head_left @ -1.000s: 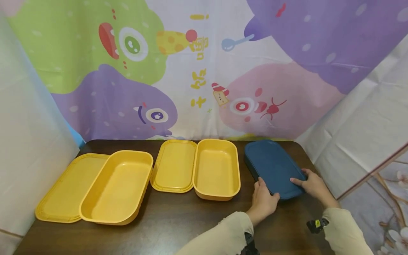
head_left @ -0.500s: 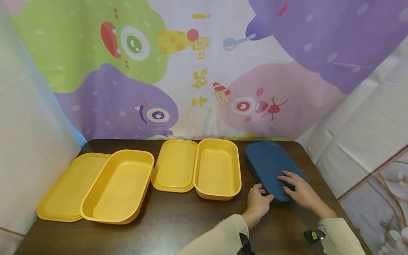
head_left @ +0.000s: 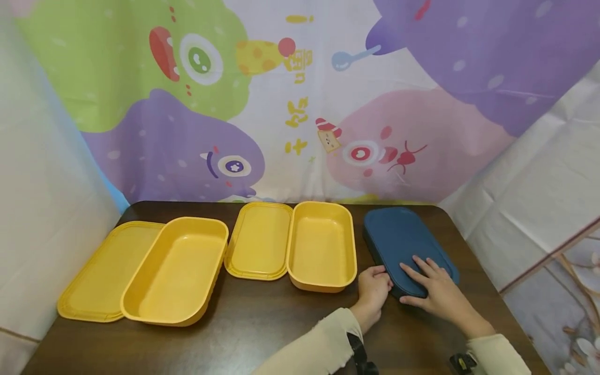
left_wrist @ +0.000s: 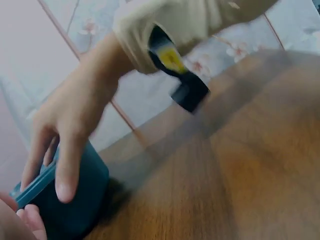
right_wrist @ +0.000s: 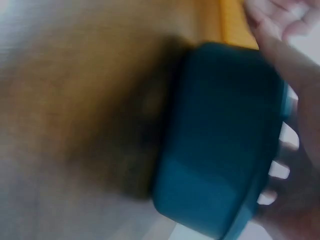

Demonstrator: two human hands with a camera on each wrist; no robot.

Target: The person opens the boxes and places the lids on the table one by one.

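A dark blue lidded food box (right_wrist: pixel 215 145) sits at the right of the table, its flat blue lid (head_left: pixel 403 239) on top. My left hand (head_left: pixel 373 291) is at the lid's near left edge, fingers bent. In the left wrist view the left fingertips (left_wrist: pixel 32 220) lie under the lid's rim and the thumb above it, pinching it. My right hand (head_left: pixel 440 291) rests on the near part of the lid with fingers spread, its thumb down over the near edge.
Left of the blue box stands a smaller open yellow box (head_left: pixel 322 245), beside its yellow lid (head_left: pixel 259 240). Farther left, a larger open yellow box (head_left: pixel 175 273) overlaps another yellow lid (head_left: pixel 108 273). A printed cloth (head_left: pixel 300 177) hangs behind the table (head_left: pixel 244 333).
My right hand has moved from the box's right edge onto the lid top, fingers spreading. My left hand has shifted slightly left along the near left edge, fingers bending more. The lid stays on.
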